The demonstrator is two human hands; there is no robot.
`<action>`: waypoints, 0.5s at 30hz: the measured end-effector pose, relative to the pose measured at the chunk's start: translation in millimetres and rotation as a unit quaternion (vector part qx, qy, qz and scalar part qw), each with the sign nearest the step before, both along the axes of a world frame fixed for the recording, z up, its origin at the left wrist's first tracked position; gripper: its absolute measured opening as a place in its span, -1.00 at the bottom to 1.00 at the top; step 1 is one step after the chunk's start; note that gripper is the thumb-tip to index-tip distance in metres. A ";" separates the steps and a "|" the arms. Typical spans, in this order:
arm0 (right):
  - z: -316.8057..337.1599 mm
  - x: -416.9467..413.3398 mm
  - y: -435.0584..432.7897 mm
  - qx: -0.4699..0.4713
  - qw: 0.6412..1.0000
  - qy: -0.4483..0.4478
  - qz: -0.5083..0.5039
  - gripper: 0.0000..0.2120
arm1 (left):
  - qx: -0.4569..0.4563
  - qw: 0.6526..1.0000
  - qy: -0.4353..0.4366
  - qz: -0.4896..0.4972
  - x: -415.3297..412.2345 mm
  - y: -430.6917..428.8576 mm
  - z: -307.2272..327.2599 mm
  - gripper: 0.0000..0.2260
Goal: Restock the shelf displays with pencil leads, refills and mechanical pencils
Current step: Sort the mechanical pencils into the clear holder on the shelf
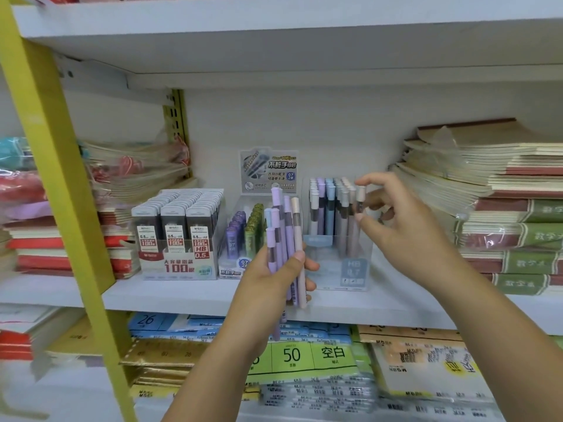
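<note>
In the head view, the left hand (274, 275) grips a bundle of pastel tubes (283, 226) upright in front of the shelf (182, 293). The tubes are lilac, pale blue and beige, and the fingers are curled round their lower halves. The right hand (396, 220) reaches to the clear display box (329, 263) marked HB 0.7 and pinches a beige-capped tube (360, 197) between thumb and forefinger at the box's front right corner. That box stands on the shelf and holds rows of the same pastel tubes, set upright and close together.

Just left of it is the middle display box (234, 271), marked 0.7 2B. It holds purple lead cases on its left and green ones on its right, under a grey header card. Further left, the left display box (179, 266) is packed with black 0.5 HB lead cases in three rows.

Stacked notebooks (502, 208) lie at the shelf's right end, near the clear box.
</note>
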State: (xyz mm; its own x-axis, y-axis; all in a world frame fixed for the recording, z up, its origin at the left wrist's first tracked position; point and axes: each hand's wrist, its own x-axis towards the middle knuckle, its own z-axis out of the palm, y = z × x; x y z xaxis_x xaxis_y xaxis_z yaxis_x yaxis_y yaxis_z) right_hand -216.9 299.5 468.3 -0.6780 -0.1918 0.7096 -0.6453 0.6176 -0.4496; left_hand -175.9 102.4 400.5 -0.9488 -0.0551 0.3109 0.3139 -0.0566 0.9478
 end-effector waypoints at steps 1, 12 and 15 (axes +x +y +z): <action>-1.6 -2.2 -0.3 0.014 1.000 0.007 -0.013 -0.59 | -0.001 1.000 -0.001 -0.002 0.6 -0.1 0.3 -0.86; 4.6 28.1 -16.2 -0.084 0.993 0.081 -0.009 -0.83 | -0.013 0.999 -0.007 -0.051 9.7 4.4 8.3 -0.73; 7.2 43.2 -28.7 -0.116 0.990 0.006 0.081 -0.74 | -0.017 0.997 0.012 -0.070 12.4 9.7 12.0 -0.72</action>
State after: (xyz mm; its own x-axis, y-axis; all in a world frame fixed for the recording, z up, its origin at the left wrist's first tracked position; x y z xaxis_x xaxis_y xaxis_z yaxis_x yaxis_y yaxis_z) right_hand -173.7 270.9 475.4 -0.6432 -0.1291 0.7548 -0.7336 0.3862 -0.5591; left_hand -163.5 112.1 412.5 -0.9387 0.0883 0.3333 0.3280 -0.0693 0.9421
